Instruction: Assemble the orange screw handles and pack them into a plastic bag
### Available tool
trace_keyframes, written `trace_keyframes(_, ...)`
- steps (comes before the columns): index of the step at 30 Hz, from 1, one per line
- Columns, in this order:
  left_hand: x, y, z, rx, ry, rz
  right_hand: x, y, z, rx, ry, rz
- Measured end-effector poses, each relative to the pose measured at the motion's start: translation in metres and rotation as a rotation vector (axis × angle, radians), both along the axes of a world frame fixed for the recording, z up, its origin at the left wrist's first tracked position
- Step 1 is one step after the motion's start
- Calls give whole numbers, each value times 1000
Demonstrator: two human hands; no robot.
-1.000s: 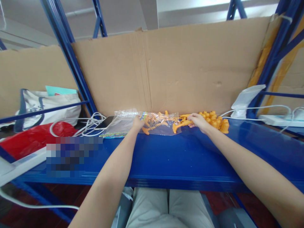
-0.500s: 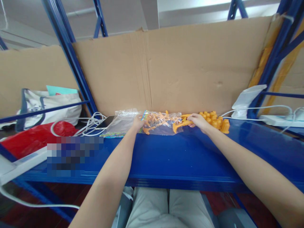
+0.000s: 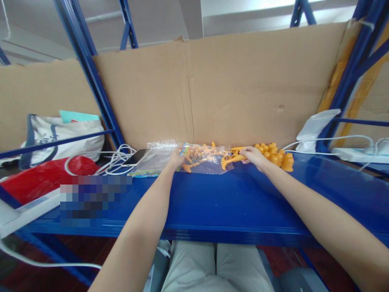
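My left hand (image 3: 176, 157) is closed on the left end of a clear plastic bag (image 3: 209, 167) with a colourful printed edge. Several orange plastic pieces (image 3: 202, 152) lie in that bag. At its right end, my right hand (image 3: 253, 156) pinches an orange hammer-shaped plastic piece (image 3: 227, 160), whose wide end points left at the bag. Another orange piece lies close behind it, partly hidden by the fingers. Just right of that hand stand several knobbly orange plastic pieces (image 3: 275, 155) in a cluster. More clear bags (image 3: 153, 157) lie flat left of my left hand.
A blue shelf top (image 3: 219, 202) is backed by a cardboard panel (image 3: 237, 89). White cables (image 3: 117, 158), a phone (image 3: 138, 156), a red plastic bag (image 3: 51, 176) and a tote bag (image 3: 67, 138) are at left. A white power strip (image 3: 358, 154) lies at right.
The orange piece in my right hand has tilted slightly, and its wide end sits against the bag's right end. My left hand has hardly moved.
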State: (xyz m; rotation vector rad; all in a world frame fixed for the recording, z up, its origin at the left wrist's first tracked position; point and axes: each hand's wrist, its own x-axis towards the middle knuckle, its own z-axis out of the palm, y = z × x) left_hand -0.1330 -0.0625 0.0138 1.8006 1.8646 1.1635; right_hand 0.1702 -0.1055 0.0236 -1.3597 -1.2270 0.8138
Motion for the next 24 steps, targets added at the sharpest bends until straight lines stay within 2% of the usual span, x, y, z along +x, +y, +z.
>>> trace_keyframes(3, 4, -5, 5, 178, 348, 58, -1, -1, 2, 52, -57, -20)
trace_keyframes(5, 14, -11, 10, 256, 478, 32, -2, -3, 3, 51, -67, -17)
trace_keyframes(7, 31, -17, 14, 332, 570, -127, -3, -5, 3, 39, -64, -12)
trace_keyframes(10, 63, -28, 12, 398, 737, -469, -3, -5, 3, 18, -48, -3)
trace_keyframes(13, 89, -37, 4, 415, 867, -660, -3, -4, 2, 6, -26, 13)
trace_keyframes(18, 102, -44, -5, 335, 969, -668, -4, -2, 0, -6, 18, 35)
trace_keyframes(24, 98, -47, -2, 294, 898, -703, -5, -3, -2, -12, 62, 85)
